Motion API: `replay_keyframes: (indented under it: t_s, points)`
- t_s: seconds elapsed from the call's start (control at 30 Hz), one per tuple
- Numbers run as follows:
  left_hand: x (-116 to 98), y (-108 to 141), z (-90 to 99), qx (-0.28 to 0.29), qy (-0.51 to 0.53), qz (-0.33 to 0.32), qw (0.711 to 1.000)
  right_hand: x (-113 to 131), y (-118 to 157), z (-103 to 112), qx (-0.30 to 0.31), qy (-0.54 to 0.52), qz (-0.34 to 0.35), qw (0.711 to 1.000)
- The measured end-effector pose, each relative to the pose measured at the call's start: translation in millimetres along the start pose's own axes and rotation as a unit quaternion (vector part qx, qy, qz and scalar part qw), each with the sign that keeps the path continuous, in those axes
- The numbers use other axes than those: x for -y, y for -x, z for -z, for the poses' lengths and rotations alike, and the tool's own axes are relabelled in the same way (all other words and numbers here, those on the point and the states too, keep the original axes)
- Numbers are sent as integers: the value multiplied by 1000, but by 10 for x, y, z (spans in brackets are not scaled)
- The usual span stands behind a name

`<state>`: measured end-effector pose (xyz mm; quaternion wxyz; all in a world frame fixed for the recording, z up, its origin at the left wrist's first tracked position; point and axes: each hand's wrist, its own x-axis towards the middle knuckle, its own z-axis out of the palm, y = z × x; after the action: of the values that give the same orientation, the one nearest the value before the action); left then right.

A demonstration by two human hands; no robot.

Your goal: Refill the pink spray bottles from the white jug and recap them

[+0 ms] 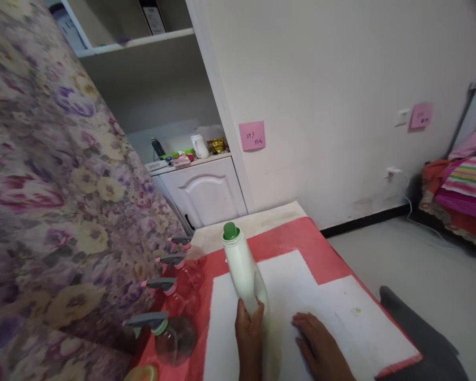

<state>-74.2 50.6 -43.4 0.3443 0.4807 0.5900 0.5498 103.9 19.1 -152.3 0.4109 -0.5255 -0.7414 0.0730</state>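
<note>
A pale green detergent bottle (243, 267) with a green spout in its uncapped neck stands nearly upright, leaning a little left, over white paper. My left hand (249, 328) is wrapped around its lower body at the handle. To the right, my right hand (321, 344) rests low over the white paper (297, 275), fingers stretched out and apart from the bottle, with nothing in them. Along the left table edge are several clear spray bottles, the nearest being a spray bottle (175, 338) with a grey trigger head. The bottle's base is out of clear sight.
A red cloth (289, 235) covers most of the table. Left of it hangs a floral curtain (87, 211). Behind stands a white cabinet (210, 193) with small items on its shelf. At bottom left is part of a round orange-and-green object (143, 373). A bed (460, 196) is far right.
</note>
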Motion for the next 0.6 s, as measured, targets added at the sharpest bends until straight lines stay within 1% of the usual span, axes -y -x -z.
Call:
replay_keyframes:
  t_s: [0.1,0.27,0.37,0.43,0.6]
  points:
    - [-48,5,34,1,32,2,999,-9,-7,-6,-3,0,10,1000]
    - [-192,-41,78,27,15,-37,999,11,-28,21,1,7,9,1000]
    - [-267,-56,25,41,21,-47,998,26,-38,34,2,5,12,1000]
    - [-276,-43,-38,44,25,-45,998,30,-43,38,2,7,16,1000]
    - [-160,-29,-185,61,25,-42,997,20,-55,50,13,28,28,999]
